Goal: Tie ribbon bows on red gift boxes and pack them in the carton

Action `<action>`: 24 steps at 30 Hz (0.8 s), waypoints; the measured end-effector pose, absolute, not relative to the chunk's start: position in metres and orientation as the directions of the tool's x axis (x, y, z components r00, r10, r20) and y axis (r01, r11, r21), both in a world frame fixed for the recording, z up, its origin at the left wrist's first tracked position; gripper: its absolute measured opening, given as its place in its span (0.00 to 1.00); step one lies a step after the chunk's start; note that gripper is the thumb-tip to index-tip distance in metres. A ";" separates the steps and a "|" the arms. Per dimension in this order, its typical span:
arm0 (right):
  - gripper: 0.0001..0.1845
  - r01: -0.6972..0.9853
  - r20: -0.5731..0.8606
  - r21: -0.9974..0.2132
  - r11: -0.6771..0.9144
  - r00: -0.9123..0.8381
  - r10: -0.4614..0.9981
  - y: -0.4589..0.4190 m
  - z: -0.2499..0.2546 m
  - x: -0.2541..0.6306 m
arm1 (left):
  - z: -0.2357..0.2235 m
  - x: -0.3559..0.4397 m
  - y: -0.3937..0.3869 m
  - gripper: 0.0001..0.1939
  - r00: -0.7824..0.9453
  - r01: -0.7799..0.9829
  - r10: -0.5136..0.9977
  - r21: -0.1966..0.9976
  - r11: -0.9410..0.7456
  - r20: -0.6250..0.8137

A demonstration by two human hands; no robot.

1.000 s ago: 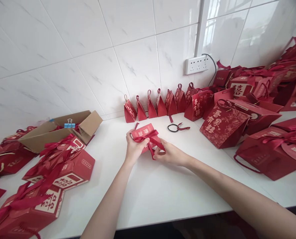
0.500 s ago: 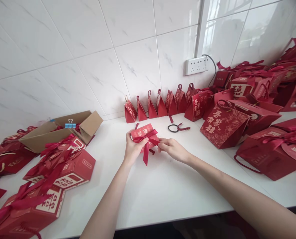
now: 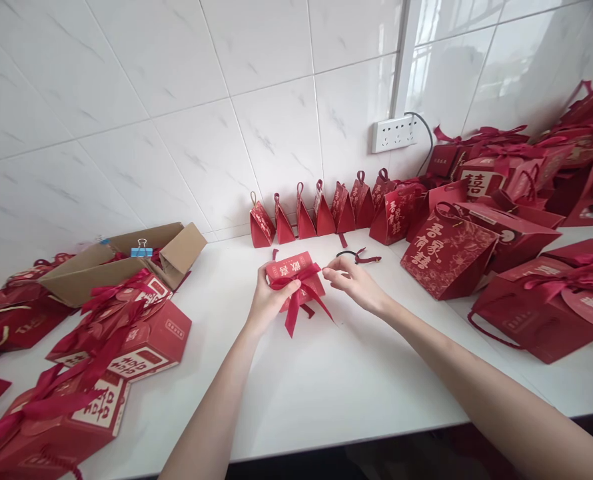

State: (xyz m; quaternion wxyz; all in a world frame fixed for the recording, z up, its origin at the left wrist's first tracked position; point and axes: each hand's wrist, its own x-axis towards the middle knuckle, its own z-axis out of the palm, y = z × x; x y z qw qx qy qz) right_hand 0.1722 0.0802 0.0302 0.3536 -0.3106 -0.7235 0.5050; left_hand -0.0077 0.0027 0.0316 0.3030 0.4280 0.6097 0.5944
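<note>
A small red gift box (image 3: 291,267) with gold characters lies on the white counter (image 3: 326,387), a red ribbon bow (image 3: 299,287) tied across it with two tails hanging toward me. My left hand (image 3: 268,298) grips the box's left side, thumb on the bow. My right hand (image 3: 355,283) hovers just right of the box, fingers loosely curled and apart, pinching nothing that I can see. A black hair tie (image 3: 346,255) with a red ribbon scrap lies just beyond the right hand.
A row of small red pyramid boxes (image 3: 321,213) lines the tiled wall. Larger red gift bags (image 3: 446,257) crowd the right. Ribboned red boxes (image 3: 136,333) and a cardboard carton (image 3: 126,257) with a blue clip sit left. A wall socket (image 3: 394,132) hangs above.
My right hand has let go of the ribbon tail and lifted up and to the right of the box. The bow now sits tied; the left hand stays on the box.
</note>
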 end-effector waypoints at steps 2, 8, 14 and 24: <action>0.18 -0.018 0.220 -0.967 0.253 -0.554 0.803 0.078 0.030 0.169 | 0.032 -0.003 0.001 0.34 -0.415 0.159 0.900 0.985 -0.071 0.132; 0.17 -0.135 0.249 -0.968 0.210 -0.518 0.818 0.077 0.027 0.164 | 0.023 0.001 -0.006 0.38 -0.380 0.316 0.870 0.928 -0.197 0.314; 0.14 -0.146 0.219 -0.975 0.167 -0.508 0.833 0.078 0.027 0.166 | 0.021 -0.001 -0.011 0.25 -0.399 0.398 0.796 0.868 -0.296 0.454; 0.23 -0.073 0.185 -0.982 0.172 -0.513 0.838 0.076 0.031 0.164 | 0.020 0.004 -0.012 0.10 -0.333 0.568 0.721 0.739 -0.362 0.608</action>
